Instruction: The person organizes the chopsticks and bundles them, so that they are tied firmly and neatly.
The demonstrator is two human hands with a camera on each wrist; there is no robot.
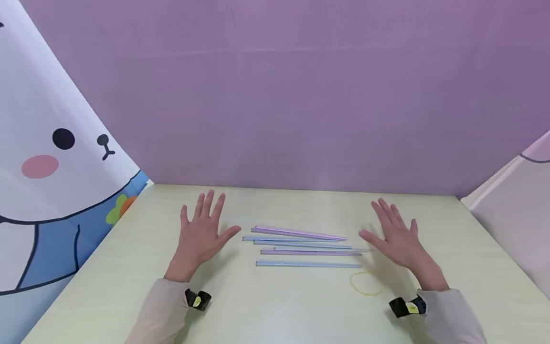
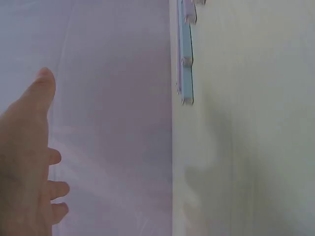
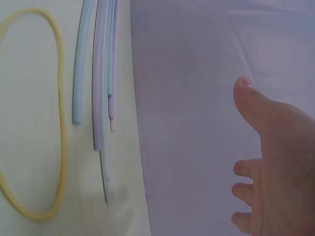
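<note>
Several slim chopsticks, some lilac (image 1: 296, 233) and some light blue (image 1: 309, 264), lie side by side on the table, their thicker ends to the left. My left hand (image 1: 199, 236) is spread with nothing in it, left of those thick ends. On the other side, my right hand (image 1: 399, 241) also has its fingers extended and holds nothing, its thumb close to the thin tips. A yellow rubber band (image 1: 365, 294) lies in a loose loop in front of the tips, on the near side of the right hand. Both wrist views show the hands apart from the chopsticks.
The pale table (image 1: 301, 310) ends at a purple cloth backdrop (image 1: 292, 119) behind. A cartoon-printed cloth (image 1: 56, 200) hangs along the left side, and a pale cloth (image 1: 515, 215) borders the right edge. Each wrist wears a black strap.
</note>
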